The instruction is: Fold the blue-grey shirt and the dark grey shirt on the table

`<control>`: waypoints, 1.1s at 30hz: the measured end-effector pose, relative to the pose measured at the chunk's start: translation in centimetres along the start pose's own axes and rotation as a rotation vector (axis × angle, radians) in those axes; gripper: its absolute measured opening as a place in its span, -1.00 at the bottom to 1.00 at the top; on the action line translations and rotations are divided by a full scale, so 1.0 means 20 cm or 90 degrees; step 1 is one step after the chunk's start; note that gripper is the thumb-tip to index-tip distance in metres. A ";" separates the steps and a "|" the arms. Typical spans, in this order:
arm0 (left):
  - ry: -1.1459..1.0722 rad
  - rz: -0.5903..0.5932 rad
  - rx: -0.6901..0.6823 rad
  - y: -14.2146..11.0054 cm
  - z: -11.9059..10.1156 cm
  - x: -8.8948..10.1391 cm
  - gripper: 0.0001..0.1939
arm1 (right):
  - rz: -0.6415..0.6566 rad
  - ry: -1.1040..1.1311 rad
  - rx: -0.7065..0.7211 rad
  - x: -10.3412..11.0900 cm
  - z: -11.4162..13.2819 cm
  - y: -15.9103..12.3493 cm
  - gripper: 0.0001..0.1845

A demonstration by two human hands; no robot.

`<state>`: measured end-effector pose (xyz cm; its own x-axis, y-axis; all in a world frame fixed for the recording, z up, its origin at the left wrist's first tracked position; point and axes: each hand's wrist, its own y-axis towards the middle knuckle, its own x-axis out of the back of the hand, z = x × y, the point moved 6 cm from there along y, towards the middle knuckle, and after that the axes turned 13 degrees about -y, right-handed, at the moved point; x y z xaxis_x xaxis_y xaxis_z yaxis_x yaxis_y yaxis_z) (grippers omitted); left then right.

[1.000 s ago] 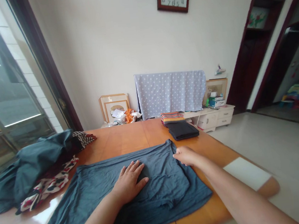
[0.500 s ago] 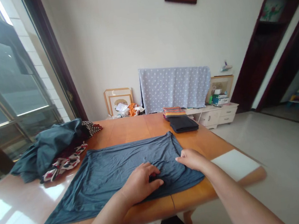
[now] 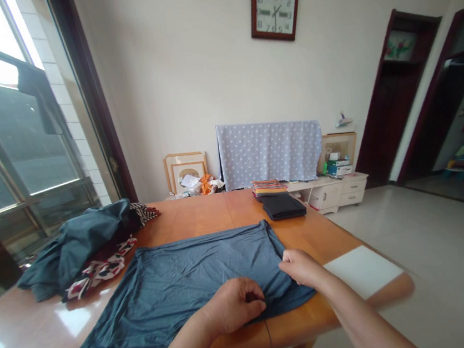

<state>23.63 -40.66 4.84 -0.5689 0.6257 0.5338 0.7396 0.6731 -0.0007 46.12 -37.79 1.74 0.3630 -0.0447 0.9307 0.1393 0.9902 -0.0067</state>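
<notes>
A dark blue-grey cloth garment lies spread out on the wooden table, wrinkled in its middle and toward the left corner. My left hand is over its near edge, fingers curled toward the thumb in a pinch on the fabric; the exact contact is partly hidden. At the garment's right edge, my right hand is closed with thumb and fingers gripping the cloth.
A heap of crumpled clothes sits at the table's left. Folded dark cloth and striped folded cloth lie at the back right. A white sheet is by the right edge of the table.
My left hand's fingers have curled in toward the thumb, and the hand has shifted slightly right. My right hand stays at the garment's right edge. The view has tilted up.
</notes>
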 end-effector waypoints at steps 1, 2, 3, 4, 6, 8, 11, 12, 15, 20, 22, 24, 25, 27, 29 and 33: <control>-0.029 0.008 0.015 0.00 0.01 -0.01 -0.81 | -0.005 -0.030 0.005 0.01 0.00 -0.01 -0.85; -0.057 0.011 0.025 0.00 0.03 -0.01 -0.77 | -0.006 -0.057 0.007 0.01 0.00 -0.01 -0.86; -0.083 0.011 0.031 0.00 0.04 -0.01 -0.74 | -0.001 -0.077 0.006 0.02 0.01 -0.02 -0.85; -0.108 0.008 0.032 0.00 0.05 -0.01 -0.71 | 0.003 -0.093 0.003 0.03 0.01 -0.02 -0.85; -0.141 -0.007 0.023 0.01 0.07 0.02 -0.68 | -0.009 -0.110 -0.003 0.06 0.03 -0.03 -0.80; -0.130 -0.051 0.009 0.02 0.10 0.07 -0.68 | -0.055 -0.108 0.006 0.10 0.07 -0.03 -0.75; -0.045 -0.164 -0.003 0.02 0.15 0.19 -0.72 | -0.127 -0.074 0.064 0.15 0.17 -0.02 -0.71; -0.011 -0.202 -0.007 0.01 0.17 0.23 -0.74 | -0.137 -0.061 0.091 0.15 0.21 -0.02 -0.71; 0.080 -0.292 -0.004 -0.03 0.23 0.37 -0.79 | -0.110 -0.034 0.159 0.10 0.30 0.00 -0.70; 0.196 -0.439 0.089 -0.22 0.39 0.66 -0.82 | 0.002 -0.044 0.194 -0.09 0.30 0.02 -0.71; 0.244 -0.484 0.138 -0.33 0.45 0.76 -0.82 | 0.006 -0.052 0.195 -0.13 0.28 0.02 -0.70; 0.292 -0.510 0.196 -0.44 0.50 0.84 -0.82 | 0.014 -0.061 0.194 -0.15 0.26 0.02 -0.69; 0.316 -0.518 0.225 -0.49 0.52 0.86 -0.83 | 0.020 -0.066 0.193 -0.15 0.25 0.02 -0.69; 0.363 -0.523 0.276 -0.59 0.55 0.90 -0.82 | 0.030 -0.076 0.194 -0.15 0.25 0.02 -0.70; 0.403 -0.515 0.313 -0.67 0.56 0.92 -0.81 | 0.044 -0.088 0.196 -0.14 0.25 0.03 -0.73; 0.424 -0.495 0.379 -0.76 0.58 0.96 -0.79 | 0.092 -0.109 0.211 -0.12 0.28 0.04 -0.77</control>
<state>-2.62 -34.32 5.29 -0.3621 -0.2428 0.9000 -0.1061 0.9700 0.2189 40.20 -36.25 1.55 0.1948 0.0936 0.9764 -0.2168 0.9749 -0.0502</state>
